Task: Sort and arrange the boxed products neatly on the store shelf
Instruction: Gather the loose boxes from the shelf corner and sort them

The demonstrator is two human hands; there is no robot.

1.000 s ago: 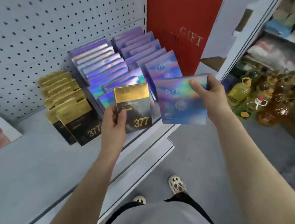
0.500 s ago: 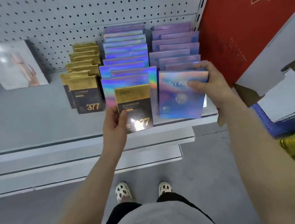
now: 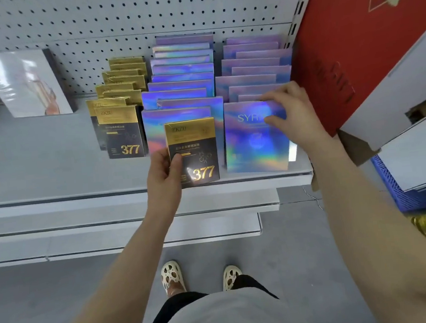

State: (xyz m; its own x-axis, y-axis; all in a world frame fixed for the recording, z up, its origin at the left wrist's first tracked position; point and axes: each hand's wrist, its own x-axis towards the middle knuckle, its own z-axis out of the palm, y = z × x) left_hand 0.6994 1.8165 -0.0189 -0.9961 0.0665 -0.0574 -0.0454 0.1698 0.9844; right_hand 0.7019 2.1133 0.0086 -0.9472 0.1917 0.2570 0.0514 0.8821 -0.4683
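Note:
My left hand (image 3: 163,170) grips a gold-and-black "377" box (image 3: 193,152) by its lower left edge, upright in front of the middle row. My right hand (image 3: 290,110) holds the top right of a holographic "SYR" box (image 3: 254,142), which stands at the front of the right holographic row (image 3: 255,70) on the shelf (image 3: 53,175). A second holographic row (image 3: 183,71) fills the middle. To its left runs a row of gold "377" boxes (image 3: 123,117).
A large red gift box (image 3: 346,46) leans at the shelf's right end. A pale flat box (image 3: 27,84) leans on the pegboard (image 3: 116,15) at left. Lower shelf edges (image 3: 110,237), a blue crate (image 3: 400,191) and my feet are below.
My right hand has carried the holographic box from mid-air to the front of the right row on the shelf. My left hand with the "377" box has barely shifted. The view turned to face the shelf.

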